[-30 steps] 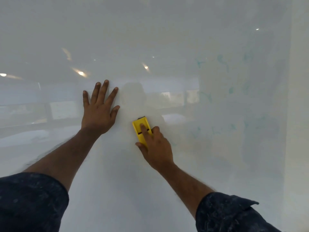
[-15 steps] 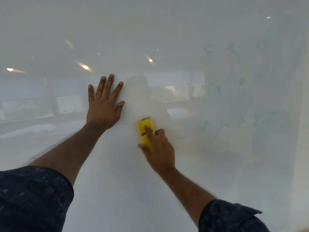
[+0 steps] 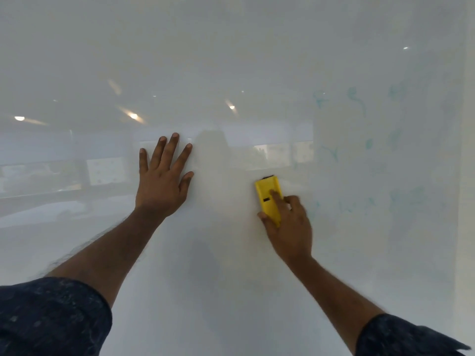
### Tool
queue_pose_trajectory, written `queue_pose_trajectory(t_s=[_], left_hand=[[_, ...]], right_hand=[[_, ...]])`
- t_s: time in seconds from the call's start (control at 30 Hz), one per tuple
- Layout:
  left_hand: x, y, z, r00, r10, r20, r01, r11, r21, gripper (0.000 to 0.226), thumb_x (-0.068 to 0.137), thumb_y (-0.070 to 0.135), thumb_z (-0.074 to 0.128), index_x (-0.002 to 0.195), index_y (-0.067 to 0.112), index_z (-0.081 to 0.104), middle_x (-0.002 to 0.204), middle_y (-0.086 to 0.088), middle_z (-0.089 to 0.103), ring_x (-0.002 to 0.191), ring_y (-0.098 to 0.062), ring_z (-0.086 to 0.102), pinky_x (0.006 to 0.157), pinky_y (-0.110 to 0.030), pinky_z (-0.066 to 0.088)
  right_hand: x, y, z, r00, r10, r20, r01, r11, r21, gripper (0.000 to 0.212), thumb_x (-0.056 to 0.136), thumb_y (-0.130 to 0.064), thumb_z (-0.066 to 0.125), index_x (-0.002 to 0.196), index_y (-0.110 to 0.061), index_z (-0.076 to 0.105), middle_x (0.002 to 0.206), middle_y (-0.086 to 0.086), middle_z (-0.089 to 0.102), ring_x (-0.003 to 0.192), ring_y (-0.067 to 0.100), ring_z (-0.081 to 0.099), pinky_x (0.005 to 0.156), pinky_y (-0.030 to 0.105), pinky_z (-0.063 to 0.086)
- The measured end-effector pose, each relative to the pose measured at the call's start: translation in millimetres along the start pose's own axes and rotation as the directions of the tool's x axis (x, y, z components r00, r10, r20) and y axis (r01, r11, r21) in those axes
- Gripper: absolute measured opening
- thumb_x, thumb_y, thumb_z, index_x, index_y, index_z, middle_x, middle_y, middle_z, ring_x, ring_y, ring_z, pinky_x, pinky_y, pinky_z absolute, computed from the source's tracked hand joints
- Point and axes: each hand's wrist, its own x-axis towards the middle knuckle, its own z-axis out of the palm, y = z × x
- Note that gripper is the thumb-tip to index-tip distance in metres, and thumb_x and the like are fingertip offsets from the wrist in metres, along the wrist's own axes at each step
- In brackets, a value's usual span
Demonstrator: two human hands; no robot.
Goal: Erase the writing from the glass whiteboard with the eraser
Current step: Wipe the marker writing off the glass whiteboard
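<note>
A glossy white glass whiteboard [image 3: 231, 47] fills the view. My right hand [image 3: 290, 227] presses a yellow eraser [image 3: 267, 194] flat against the glass, index finger lying along its back. Faint, smeared teal writing [image 3: 357, 104] remains on the board to the right of the eraser, with more pale marks lower at the right [image 3: 406, 196]. My left hand [image 3: 162, 183] rests flat on the glass with fingers spread, to the left of the eraser and apart from it.
The board's right edge [image 3: 465, 176] runs down the far right, with a pale wall strip beyond it. Ceiling lights [image 3: 133, 115] and windows reflect in the glass on the left half.
My right hand has slid the eraser to the right, closer to the teal marks. My left hand has stayed planted in the same spot on the glass.
</note>
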Motion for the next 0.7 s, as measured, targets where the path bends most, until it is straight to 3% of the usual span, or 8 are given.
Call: queue_pose_trajectory(t_s=[0.17, 0.27, 0.33, 0.4, 0.5, 0.6, 0.67, 0.7], left_hand=[[0, 0, 6, 0.998, 0.005, -0.064, -0.005, 1.0, 0.005, 0.06, 0.101, 0.043, 0.035, 0.158, 0.024, 0.03, 0.169, -0.005, 0.015, 0.155, -0.028, 0.012, 0.121, -0.061, 0.008], [-2, 2, 7, 0.996, 0.004, -0.09, -0.002, 1.0, 0.029, 0.06, 0.101, 0.044, 0.034, 0.157, 0.022, 0.032, 0.169, -0.005, 0.017, 0.155, -0.028, 0.012, 0.119, -0.061, 0.011], [-1, 6, 8, 0.996, -0.01, -0.09, 0.014, 0.999, 0.044, 0.061, 0.1, 0.045, 0.033, 0.157, 0.021, 0.032, 0.169, -0.006, 0.016, 0.155, -0.028, 0.012, 0.119, -0.062, 0.012], [0, 14, 11, 0.994, -0.05, -0.093, 0.055, 0.997, 0.053, 0.064, 0.099, 0.048, 0.033, 0.158, 0.022, 0.029, 0.169, -0.007, 0.015, 0.156, -0.028, 0.01, 0.119, -0.062, 0.01], [2, 25, 16, 0.987, -0.105, -0.118, 0.111, 0.993, 0.048, 0.067, 0.098, 0.051, 0.035, 0.158, 0.023, 0.029, 0.169, -0.008, 0.014, 0.156, -0.03, 0.009, 0.121, -0.06, 0.006], [14, 38, 18, 0.991, -0.051, -0.121, 0.06, 0.995, 0.074, 0.068, 0.097, 0.053, 0.036, 0.158, 0.023, 0.029, 0.169, -0.009, 0.014, 0.156, -0.029, 0.01, 0.121, -0.058, 0.009], [27, 48, 18, 0.995, -0.007, -0.097, 0.016, 0.996, 0.091, 0.069, 0.097, 0.055, 0.036, 0.158, 0.024, 0.028, 0.169, -0.008, 0.013, 0.156, -0.028, 0.01, 0.121, -0.058, 0.011], [33, 53, 19, 0.996, 0.01, -0.09, -0.002, 0.996, 0.092, 0.069, 0.097, 0.055, 0.035, 0.158, 0.024, 0.028, 0.169, -0.007, 0.013, 0.156, -0.027, 0.01, 0.121, -0.057, 0.011]], right_hand=[[11, 5, -4, 0.911, -0.394, 0.123, 0.409, 0.903, -0.134, 0.053, 0.083, -0.053, 0.053, 0.128, -0.025, 0.056, 0.102, 0.007, 0.057, 0.078, 0.029, 0.056, 0.062, 0.035, 0.045], [62, 29, -29, 0.944, -0.328, 0.043, 0.328, 0.913, -0.242, 0.053, 0.083, -0.053, 0.051, 0.127, -0.025, 0.057, 0.098, 0.007, 0.057, 0.079, 0.03, 0.053, 0.064, 0.037, 0.041], [101, 43, -43, 0.978, -0.203, -0.048, 0.186, 0.953, -0.24, 0.052, 0.084, -0.052, 0.049, 0.126, -0.023, 0.057, 0.096, 0.008, 0.056, 0.08, 0.031, 0.052, 0.064, 0.038, 0.041], [120, 49, -48, 0.983, -0.157, -0.098, 0.135, 0.969, -0.205, 0.051, 0.085, -0.049, 0.05, 0.127, -0.021, 0.056, 0.097, 0.009, 0.055, 0.08, 0.031, 0.05, 0.065, 0.038, 0.041], [111, 45, -44, 0.941, -0.334, -0.049, 0.32, 0.929, -0.186, 0.05, 0.085, -0.045, 0.053, 0.128, -0.02, 0.055, 0.1, 0.01, 0.054, 0.082, 0.032, 0.049, 0.067, 0.039, 0.042], [114, 54, -47, 0.827, -0.558, 0.073, 0.56, 0.801, -0.212, 0.049, 0.086, -0.049, 0.052, 0.128, -0.024, 0.054, 0.102, 0.007, 0.055, 0.083, 0.03, 0.05, 0.067, 0.039, 0.039], [142, 67, -58, 0.82, -0.57, 0.058, 0.562, 0.781, -0.272, 0.05, 0.085, -0.051, 0.048, 0.127, -0.023, 0.056, 0.099, 0.009, 0.055, 0.081, 0.031, 0.052, 0.065, 0.038, 0.038], [160, 74, -65, 0.85, -0.526, 0.026, 0.507, 0.803, -0.313, 0.052, 0.085, -0.051, 0.046, 0.126, -0.022, 0.056, 0.097, 0.01, 0.055, 0.079, 0.033, 0.053, 0.064, 0.038, 0.039]])
